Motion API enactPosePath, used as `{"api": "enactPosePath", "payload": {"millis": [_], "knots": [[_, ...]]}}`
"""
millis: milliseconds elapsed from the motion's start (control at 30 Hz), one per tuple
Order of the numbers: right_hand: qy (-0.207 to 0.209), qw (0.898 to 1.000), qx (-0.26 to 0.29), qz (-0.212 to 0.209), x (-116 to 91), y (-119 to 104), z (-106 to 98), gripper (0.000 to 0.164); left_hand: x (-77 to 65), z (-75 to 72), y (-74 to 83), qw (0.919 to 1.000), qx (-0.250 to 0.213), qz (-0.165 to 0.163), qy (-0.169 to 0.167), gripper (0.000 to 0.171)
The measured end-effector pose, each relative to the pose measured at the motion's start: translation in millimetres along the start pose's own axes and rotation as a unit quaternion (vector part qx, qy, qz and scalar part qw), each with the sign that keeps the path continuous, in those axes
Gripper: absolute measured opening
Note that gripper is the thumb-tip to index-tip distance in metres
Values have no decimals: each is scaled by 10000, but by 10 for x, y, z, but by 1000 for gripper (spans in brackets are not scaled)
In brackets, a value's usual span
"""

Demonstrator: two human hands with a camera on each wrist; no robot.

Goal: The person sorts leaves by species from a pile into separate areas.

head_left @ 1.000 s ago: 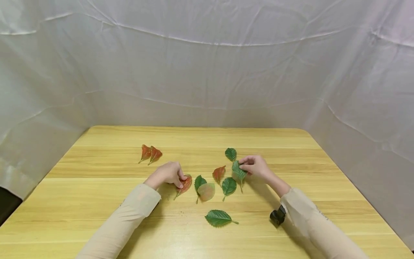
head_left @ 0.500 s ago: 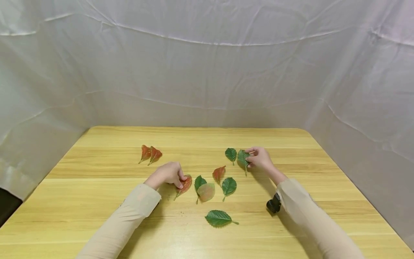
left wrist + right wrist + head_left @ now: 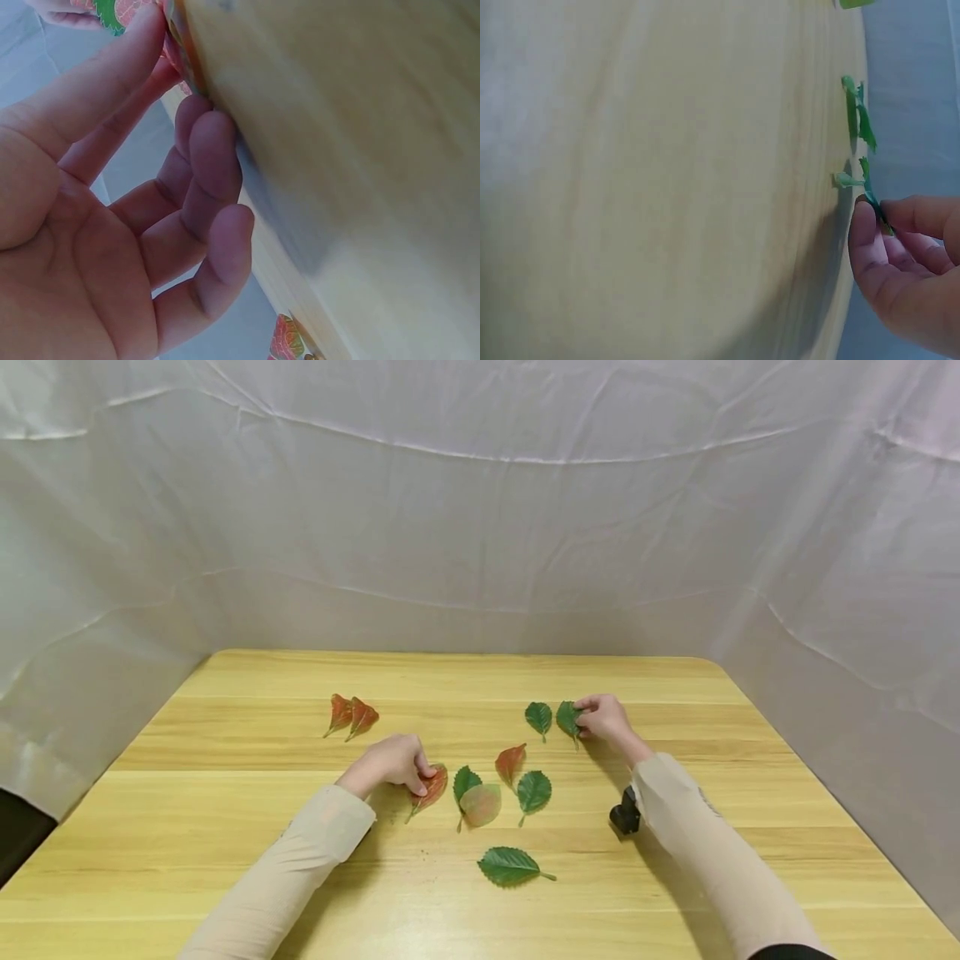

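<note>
My left hand pinches a red leaf between thumb and index finger, low at the tabletop left of centre. In the left wrist view its other fingers curl loosely beside the wood. At the back right, my right hand pinches a green leaf by its right edge. The right wrist view shows that leaf between thumb and fingertip, stem toward the table. Just left of it lies another green leaf. Between the hands are a red leaf, a green leaf, and a pale pinkish leaf overlapping a green one.
Two red leaves lie side by side at the back left of the wooden table. A single green leaf is nearer the front. Pale cloth hangs around the back and sides.
My right hand has carried its green leaf back and to the right, away from the middle leaves, to beside the rear green leaf. My left hand stays on the red leaf.
</note>
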State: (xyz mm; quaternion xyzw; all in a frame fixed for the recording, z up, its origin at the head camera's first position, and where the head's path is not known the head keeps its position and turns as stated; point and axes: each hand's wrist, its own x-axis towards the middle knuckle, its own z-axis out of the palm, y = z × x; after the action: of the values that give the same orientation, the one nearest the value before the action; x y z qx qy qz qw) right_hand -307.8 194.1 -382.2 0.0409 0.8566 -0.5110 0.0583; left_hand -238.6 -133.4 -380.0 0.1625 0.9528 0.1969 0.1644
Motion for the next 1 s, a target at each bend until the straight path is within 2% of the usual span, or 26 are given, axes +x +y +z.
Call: {"api": "enactPosePath", "payload": {"millis": [133,167,300,533,767,1000], "knots": [[-58,9999,-137,53,37,29,17,32,-15,-8,20,10000,-31,-47,-14,23],[-53,9998,-167,57,41,35,19,32,-81,-56,112,9998,-39,-190,-40,23],[-21,9995,-314,20,37,51,23,31,-123,-64,157,9999,-5,-147,30,23],[26,9981,-621,-38,-13,36,20,31,-124,-46,146,9999,4,-89,76,24],[205,9914,-1244,-343,-91,-6,19,31,-114,-46,143,9999,-32,-103,71,23],[357,9892,-1320,-531,-142,-22,33,26,-127,-48,153,9999,-58,-112,98,23]]}}
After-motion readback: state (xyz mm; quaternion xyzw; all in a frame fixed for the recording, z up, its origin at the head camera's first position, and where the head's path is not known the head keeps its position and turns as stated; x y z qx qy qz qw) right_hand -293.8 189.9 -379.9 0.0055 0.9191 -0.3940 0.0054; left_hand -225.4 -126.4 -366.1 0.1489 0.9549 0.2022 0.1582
